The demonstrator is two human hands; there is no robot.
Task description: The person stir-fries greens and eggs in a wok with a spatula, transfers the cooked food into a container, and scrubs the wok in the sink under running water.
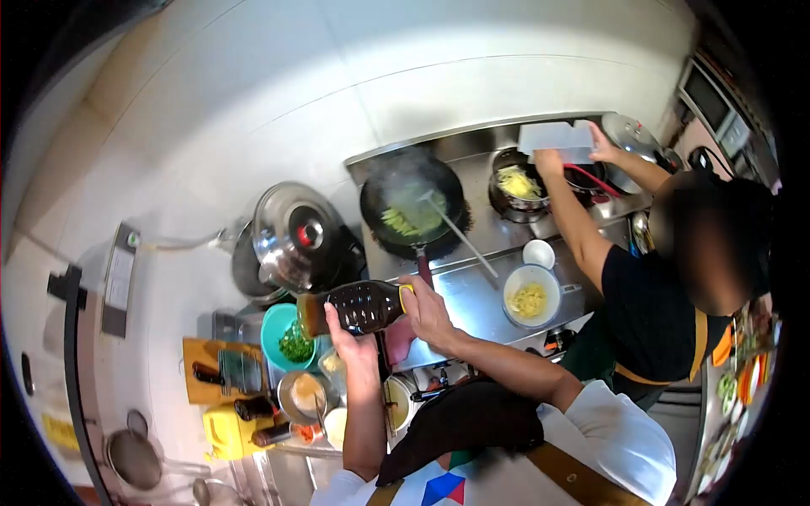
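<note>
A large bottle of dark sauce point(359, 307) lies nearly level in front of me, its yellow-capped end to the right. My left hand point(354, 350) supports it from below near its base, thumb against its side. My right hand point(430, 316) is closed around the yellow cap end; whether the cap is on or loose I cannot tell. Just beyond, a black wok point(371, 215) sits on the stove with green slices point(399, 222) steaming in it. A long-handled metal utensil point(464, 238) leans across the wok's rim. The wok's dark handle point(424, 268) points toward my right hand.
At right, a co-worker point(650, 261) holds a white plastic container point(557, 139) above a pot of pale shreds point(519, 181). A white pot point(533, 295) and small bowl point(538, 253) stand nearby. Left are a teal bowl point(272, 333), lidded pot point(295, 236), cleaver point(240, 371) and yellow jug point(224, 432).
</note>
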